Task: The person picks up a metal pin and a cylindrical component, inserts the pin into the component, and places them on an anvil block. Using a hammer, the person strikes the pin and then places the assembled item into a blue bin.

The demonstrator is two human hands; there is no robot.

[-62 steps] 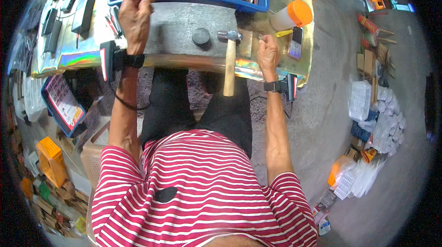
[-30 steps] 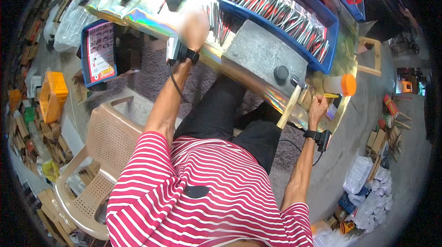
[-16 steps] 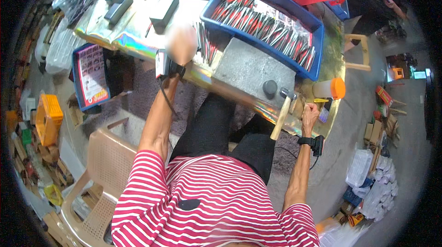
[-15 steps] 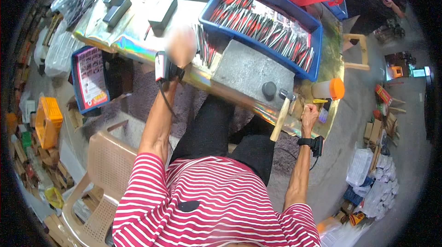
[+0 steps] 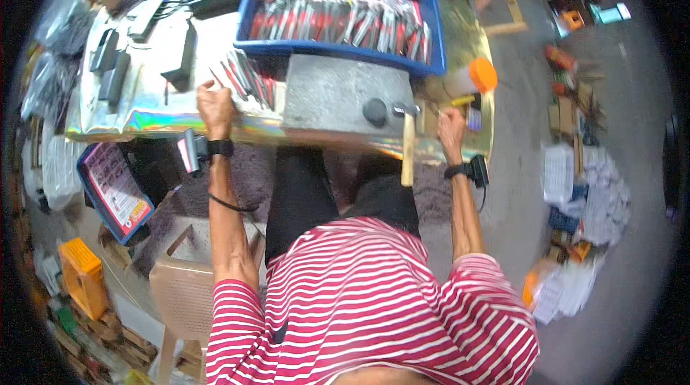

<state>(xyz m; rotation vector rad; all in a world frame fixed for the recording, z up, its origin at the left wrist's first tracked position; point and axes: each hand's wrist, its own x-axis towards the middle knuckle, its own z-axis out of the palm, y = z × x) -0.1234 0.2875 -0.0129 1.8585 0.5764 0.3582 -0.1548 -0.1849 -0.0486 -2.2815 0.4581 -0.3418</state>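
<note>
My left hand (image 5: pixel 215 109) is over the table's front edge with its fingers drawn together; what they hold, if anything, is too small to make out. Just right of it lies a loose bunch of slim red, black and silver pieces (image 5: pixel 249 82). More such slim pieces (image 5: pixel 338 22) fill a blue bin (image 5: pixel 338 52). My right hand (image 5: pixel 451 128) is closed near the right end of the table, beside a small yellow piece (image 5: pixel 462 100); its contents are hidden. Between the hands sits a grey block (image 5: pixel 338 87), with a black round knob-like piece (image 5: pixel 374 111) and a wooden-handled hammer (image 5: pixel 407 148) at its right.
An orange-lidded jar (image 5: pixel 474 77) lies on its side at the right. Dark boxes (image 5: pixel 180 54) and cables stand at the back left. Below the table's left part are a blue tray with a printed sheet (image 5: pixel 118 191), a plastic chair (image 5: pixel 183 291) and an orange crate (image 5: pixel 84 277).
My view has shifted, so the table appears lower and farther left. My left hand, blurred before, now shows clearly beside the loose slim pieces. My right hand stays closed near the jar.
</note>
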